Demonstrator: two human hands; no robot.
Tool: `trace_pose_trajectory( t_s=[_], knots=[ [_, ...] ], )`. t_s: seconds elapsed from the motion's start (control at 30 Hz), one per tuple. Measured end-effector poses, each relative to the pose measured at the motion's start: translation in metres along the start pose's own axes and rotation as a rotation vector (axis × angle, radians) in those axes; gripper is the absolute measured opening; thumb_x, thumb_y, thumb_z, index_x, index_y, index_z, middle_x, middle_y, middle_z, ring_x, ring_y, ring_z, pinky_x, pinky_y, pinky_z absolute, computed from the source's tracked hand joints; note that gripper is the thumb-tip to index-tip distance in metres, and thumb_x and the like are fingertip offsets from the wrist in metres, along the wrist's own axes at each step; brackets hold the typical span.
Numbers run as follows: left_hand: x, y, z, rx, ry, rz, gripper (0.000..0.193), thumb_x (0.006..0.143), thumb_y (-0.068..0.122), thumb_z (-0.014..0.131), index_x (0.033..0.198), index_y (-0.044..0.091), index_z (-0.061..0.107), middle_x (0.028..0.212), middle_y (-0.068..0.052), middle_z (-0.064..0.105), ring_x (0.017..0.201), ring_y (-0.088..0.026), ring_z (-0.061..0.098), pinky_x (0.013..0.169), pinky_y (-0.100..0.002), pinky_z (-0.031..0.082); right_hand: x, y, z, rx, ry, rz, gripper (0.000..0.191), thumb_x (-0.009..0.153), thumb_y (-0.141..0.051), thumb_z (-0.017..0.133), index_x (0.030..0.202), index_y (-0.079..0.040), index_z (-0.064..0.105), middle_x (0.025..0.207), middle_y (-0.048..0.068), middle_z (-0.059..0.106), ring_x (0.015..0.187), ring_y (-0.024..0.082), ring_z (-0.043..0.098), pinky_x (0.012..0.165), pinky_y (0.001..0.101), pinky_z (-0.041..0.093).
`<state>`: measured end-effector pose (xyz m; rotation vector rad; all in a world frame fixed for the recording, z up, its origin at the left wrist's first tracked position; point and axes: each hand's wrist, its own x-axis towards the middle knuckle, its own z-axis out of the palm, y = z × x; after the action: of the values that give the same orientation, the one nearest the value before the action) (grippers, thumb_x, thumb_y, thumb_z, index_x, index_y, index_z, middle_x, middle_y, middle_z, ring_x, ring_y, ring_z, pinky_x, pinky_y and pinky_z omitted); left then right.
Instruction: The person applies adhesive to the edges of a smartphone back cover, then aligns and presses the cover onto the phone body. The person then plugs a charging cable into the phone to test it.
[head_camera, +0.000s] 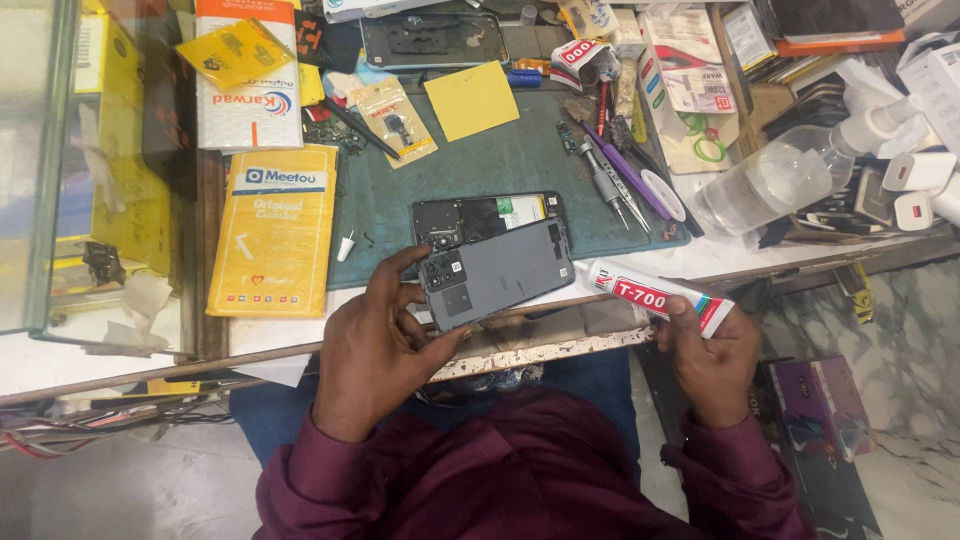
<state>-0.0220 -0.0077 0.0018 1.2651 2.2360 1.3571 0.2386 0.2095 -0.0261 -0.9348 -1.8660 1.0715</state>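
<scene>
Hands sit nearest, at the bench edge. Left hand (385, 335) is closed round the camera end of a grey phone back cover (495, 275): thumb along the near edge, fingers on the far side by the lens cut-outs. Right hand (712, 355) is closed on the tail end of a white glue tube (655, 293) w/ red label; its nozzle points left and sits just beside the cover's right corner.

Cover looks thin, light, prob. plastic, so likely a bit flexy and easy to crack if bent; smooth face may slip. Best held by the long edges, as now, away from the rim where adhesive would go. Tube is soft, squeezes from the tail; a light press seems enough.

Just behind the cover, touching or overlapping it (can't tell which), lies the opened phone body (490, 218) on a green work mat (500, 160). Left of the mat: a yellow packet (275, 235). Farther back on the mat: yellow square pad (472, 100), tweezers and screwdriver (615, 185). Far right: clear spray bottle (790, 175) on its side.
</scene>
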Motion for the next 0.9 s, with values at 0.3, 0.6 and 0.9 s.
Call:
trace_pose_trajectory(
  t_s=[0.3, 0.6, 0.9],
  knots=[
    [0.0, -0.002, 0.001, 0.005, -0.005, 0.003, 0.085, 0.07, 0.023, 0.09, 0.142, 0.01, 0.047, 0.091, -0.011, 0.077, 0.053, -0.017, 0.07, 0.048, -0.032, 0.053, -0.009, 0.001, -0.009, -0.056, -0.024, 0.018, 0.026, 0.104, -0.022, 0.066, 0.103, 0.003, 0.072, 0.07, 0.002, 0.065, 0.061, 0.008, 0.058, 0.057, 0.0222, 0.045],
    [0.0, 0.001, -0.001, -0.004, -0.009, -0.01, 0.085, 0.069, 0.022, 0.089, 0.142, 0.011, 0.048, 0.092, -0.012, 0.077, 0.053, -0.018, 0.07, 0.048, -0.033, 0.053, -0.013, 0.004, -0.013, -0.037, -0.048, -0.01, 0.028, 0.106, -0.024, 0.066, 0.103, 0.003, 0.072, 0.07, 0.002, 0.064, 0.061, 0.007, 0.058, 0.057, 0.0214, 0.045],
    [0.001, 0.002, -0.001, -0.01, -0.012, -0.017, 0.084, 0.069, 0.022, 0.09, 0.142, 0.011, 0.048, 0.093, -0.012, 0.078, 0.054, -0.018, 0.07, 0.048, -0.033, 0.054, -0.017, -0.004, -0.013, -0.087, -0.048, -0.03, 0.026, 0.104, -0.02, 0.066, 0.107, 0.004, 0.074, 0.07, 0.002, 0.065, 0.06, 0.007, 0.058, 0.056, 0.0215, 0.045]
  ],
)
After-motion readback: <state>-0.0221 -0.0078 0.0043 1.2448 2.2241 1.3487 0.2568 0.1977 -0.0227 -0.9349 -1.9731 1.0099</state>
